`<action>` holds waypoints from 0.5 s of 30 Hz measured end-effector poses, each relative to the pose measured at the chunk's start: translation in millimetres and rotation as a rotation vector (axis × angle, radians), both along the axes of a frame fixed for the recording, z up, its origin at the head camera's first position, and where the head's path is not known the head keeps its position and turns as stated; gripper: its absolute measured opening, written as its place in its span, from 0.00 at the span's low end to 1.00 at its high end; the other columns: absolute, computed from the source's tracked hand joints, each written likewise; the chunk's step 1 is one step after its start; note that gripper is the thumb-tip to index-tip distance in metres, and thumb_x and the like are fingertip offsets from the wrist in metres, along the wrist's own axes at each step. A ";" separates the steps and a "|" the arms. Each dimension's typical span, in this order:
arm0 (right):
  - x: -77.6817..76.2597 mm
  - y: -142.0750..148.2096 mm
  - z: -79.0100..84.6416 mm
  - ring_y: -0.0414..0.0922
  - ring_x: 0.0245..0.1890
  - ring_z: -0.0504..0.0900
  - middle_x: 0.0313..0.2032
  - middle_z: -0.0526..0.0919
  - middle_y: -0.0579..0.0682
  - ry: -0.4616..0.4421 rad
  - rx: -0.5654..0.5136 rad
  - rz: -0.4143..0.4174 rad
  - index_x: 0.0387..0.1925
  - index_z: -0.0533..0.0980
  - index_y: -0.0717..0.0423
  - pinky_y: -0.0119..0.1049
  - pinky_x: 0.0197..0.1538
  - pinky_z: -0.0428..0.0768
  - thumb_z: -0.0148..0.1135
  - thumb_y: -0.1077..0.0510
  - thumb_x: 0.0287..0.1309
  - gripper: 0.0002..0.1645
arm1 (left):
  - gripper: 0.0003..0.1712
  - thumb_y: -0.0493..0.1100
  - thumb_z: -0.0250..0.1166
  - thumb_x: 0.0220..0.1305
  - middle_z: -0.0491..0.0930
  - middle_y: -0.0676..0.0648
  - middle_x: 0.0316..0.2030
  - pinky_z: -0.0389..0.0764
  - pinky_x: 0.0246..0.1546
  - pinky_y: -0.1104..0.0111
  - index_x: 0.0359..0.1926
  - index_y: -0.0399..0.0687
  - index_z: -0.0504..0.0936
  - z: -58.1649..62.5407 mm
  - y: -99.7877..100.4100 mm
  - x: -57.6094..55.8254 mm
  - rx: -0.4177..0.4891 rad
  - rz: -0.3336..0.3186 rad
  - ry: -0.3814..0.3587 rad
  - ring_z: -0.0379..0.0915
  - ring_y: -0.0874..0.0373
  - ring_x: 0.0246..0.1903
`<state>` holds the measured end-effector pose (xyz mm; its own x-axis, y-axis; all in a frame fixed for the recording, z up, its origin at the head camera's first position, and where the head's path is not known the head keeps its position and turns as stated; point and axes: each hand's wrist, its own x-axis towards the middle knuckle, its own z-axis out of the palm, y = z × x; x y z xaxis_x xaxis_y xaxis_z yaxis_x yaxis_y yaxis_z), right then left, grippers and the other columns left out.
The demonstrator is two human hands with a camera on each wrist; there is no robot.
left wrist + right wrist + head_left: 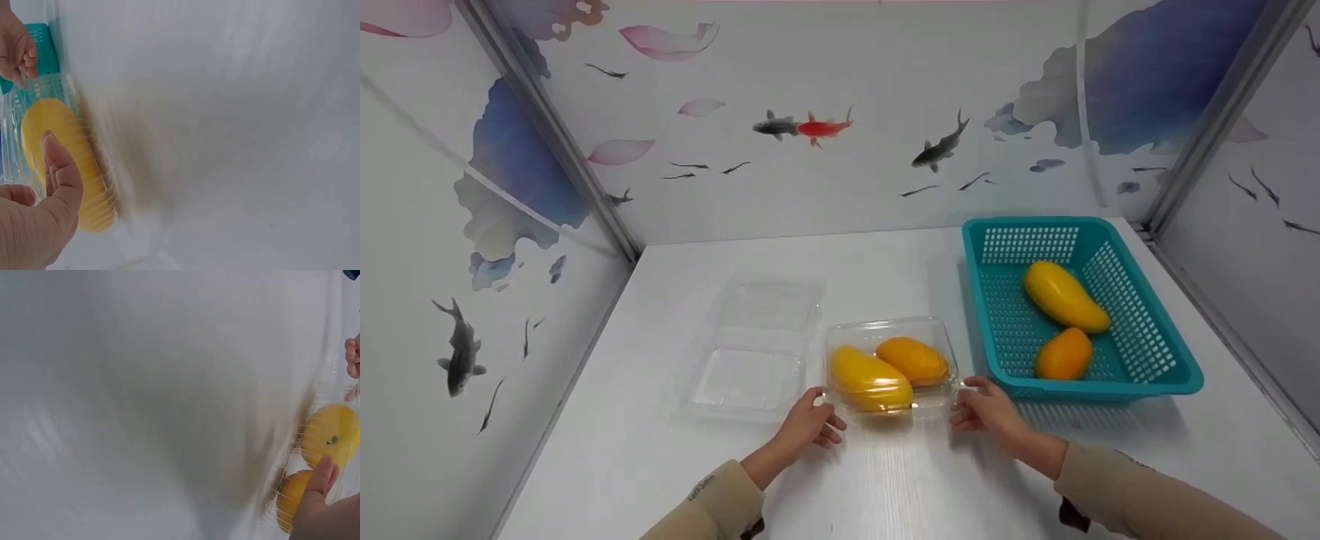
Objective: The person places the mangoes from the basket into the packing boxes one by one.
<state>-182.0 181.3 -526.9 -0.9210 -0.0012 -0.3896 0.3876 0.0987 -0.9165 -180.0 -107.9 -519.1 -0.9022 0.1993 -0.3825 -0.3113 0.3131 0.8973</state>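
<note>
In the head view, a clear plastic clamshell box (934, 401) holds a yellow mango (870, 379) and an orange-yellow mango (911, 360), with clear plastic over them. My left hand (808, 426) pinches the rim at the box's near left corner. At the near right corner, the rim is between the thumb and fingers of my right hand (990, 412). The left wrist view shows the yellow mango (93, 197) behind the ribbed side wall, beside my left hand (42, 225). Both mangoes appear in the right wrist view, partly covered by my right hand (318, 509).
A teal basket (1174, 360) stands at the right, with a yellow mango (1065, 296) and an orange mango (1065, 354) in it. Left of the filled box lies another clear clamshell box (750, 379), opened flat. Printed panels enclose the white table (877, 480) at the back and sides.
</note>
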 end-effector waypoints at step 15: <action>-12.9 -5.8 -3.4 0.44 0.26 0.81 0.31 0.77 0.56 -0.008 -0.134 -0.051 0.63 0.48 0.68 0.36 0.36 0.82 0.40 0.65 0.62 0.30 | 0.30 0.35 0.45 0.61 0.79 0.44 0.29 0.81 0.32 0.68 0.65 0.33 0.52 -3.4 14.7 -22.0 0.261 0.209 -0.095 0.77 0.60 0.23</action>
